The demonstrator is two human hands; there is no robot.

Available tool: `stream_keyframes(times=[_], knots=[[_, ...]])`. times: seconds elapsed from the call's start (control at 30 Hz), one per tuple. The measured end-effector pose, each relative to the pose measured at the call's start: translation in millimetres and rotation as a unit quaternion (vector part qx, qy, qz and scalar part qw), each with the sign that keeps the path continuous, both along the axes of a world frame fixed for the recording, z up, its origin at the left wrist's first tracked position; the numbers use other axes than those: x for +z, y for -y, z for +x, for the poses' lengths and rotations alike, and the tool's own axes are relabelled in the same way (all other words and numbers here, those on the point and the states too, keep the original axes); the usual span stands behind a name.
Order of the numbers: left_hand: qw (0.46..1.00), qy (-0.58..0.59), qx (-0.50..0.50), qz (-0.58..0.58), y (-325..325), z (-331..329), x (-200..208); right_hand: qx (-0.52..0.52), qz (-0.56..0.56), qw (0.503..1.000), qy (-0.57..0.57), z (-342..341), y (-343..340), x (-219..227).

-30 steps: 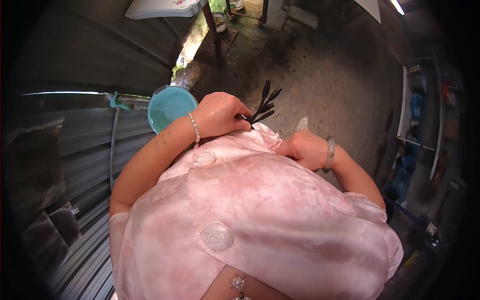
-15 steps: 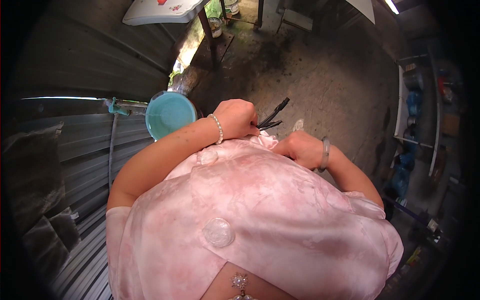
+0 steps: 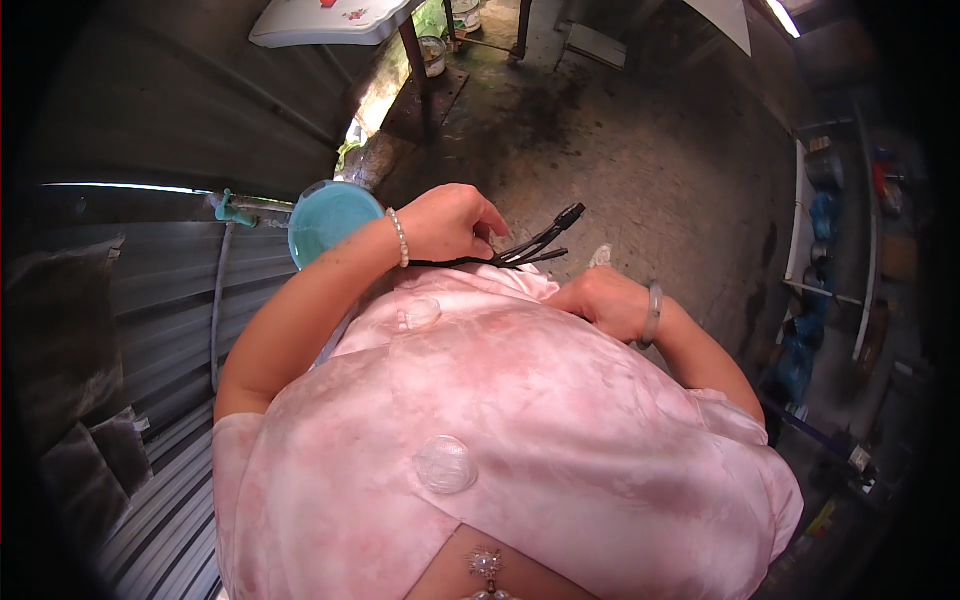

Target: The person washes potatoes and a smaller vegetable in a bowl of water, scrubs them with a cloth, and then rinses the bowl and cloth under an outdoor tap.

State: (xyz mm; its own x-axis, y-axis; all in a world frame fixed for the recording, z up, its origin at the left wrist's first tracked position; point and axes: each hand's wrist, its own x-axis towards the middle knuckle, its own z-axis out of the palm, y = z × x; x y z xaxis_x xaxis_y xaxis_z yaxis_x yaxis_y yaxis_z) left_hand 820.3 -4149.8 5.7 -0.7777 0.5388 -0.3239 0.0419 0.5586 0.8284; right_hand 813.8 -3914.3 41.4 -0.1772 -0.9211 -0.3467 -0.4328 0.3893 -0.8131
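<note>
Black cables [image 3: 532, 247] with thick plug-like ends stick out in front of my waist, past the gathered lower edge of my pink satin top [image 3: 440, 360]. My left hand [image 3: 452, 225], with a beaded bracelet at the wrist, hovers just above them. Its fingers are bent but apart, and a strand of cable runs below the palm; whether a fingertip touches it is unclear. On the right, my right hand [image 3: 608, 300], wearing a bangle, is closed beside the hem of the top. Its fingertips and whatever they hold are hidden behind the cloth.
A turquoise basin [image 3: 325, 225] stands at the left beside a green tap [image 3: 232, 210] on a corrugated metal wall [image 3: 170, 290]. A white table [image 3: 325, 25] is at the far left. Wire shelving [image 3: 830, 290] with blue items lines the right. The concrete floor [image 3: 680, 160] has dark stains.
My left hand has loosened from a fist around the cables and shifted slightly up and left, uncovering more of them. My right hand stays nearly in place.
</note>
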Motion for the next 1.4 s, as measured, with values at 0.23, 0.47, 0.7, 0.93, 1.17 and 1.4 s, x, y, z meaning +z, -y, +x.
stream_keyframes(times=[0.23, 0.47, 0.7, 0.93, 1.17, 1.4], knots=[[0.99, -0.13, 0.045, -0.023, 26, 15, 8, 0.004, -0.011, 1.0, -0.003, -1, -4, -4], [0.989, -0.129, -0.026, -0.072, -1, 16, -7, 0.004, 0.003, 1.0, 0.004, -5, 1, 1], [0.958, -0.213, -0.167, -0.096, -23, 6, -14, 0.017, 0.011, 1.0, -0.001, -7, 3, 2], [0.972, -0.114, -0.087, -0.187, -26, 8, -8, 0.029, 0.137, 0.986, -0.086, 7, -6, 20], [0.987, -0.095, -0.087, -0.098, -23, 7, -14, 0.064, 0.173, 0.982, -0.041, 3, -9, 37], [0.995, -0.091, 0.0, 0.025, -3, 0, -7, -0.121, 0.127, 0.953, 0.247, -28, -55, 9]])
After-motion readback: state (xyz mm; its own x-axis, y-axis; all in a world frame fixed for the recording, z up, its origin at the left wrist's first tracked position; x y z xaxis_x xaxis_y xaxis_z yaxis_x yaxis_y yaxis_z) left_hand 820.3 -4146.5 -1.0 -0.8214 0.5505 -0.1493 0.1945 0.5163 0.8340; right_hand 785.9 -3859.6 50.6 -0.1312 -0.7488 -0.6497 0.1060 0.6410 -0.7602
